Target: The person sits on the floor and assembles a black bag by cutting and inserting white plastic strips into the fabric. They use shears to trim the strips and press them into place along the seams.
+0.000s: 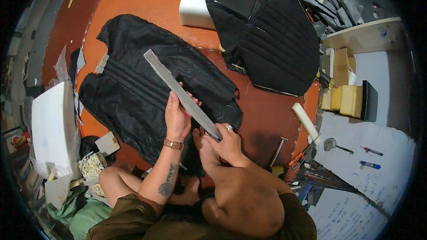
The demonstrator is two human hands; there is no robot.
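A long, straight grey strip, apparently foam, slants from upper left to lower right before me. My left hand is closed round its middle, thumb on the near side. At the lower end my right hand, with a ring on one finger, grips the strip close to my bare foot. Beneath the strip lies a black seat cover, spread out with stitched ribs along its middle. Small pale foam pieces sit on its left edge.
A ribbed black cushion and a white foam block lie beyond on the orange sheet. At left stands a white foam slab. A hammer, yellow foam blocks and markers are at right.
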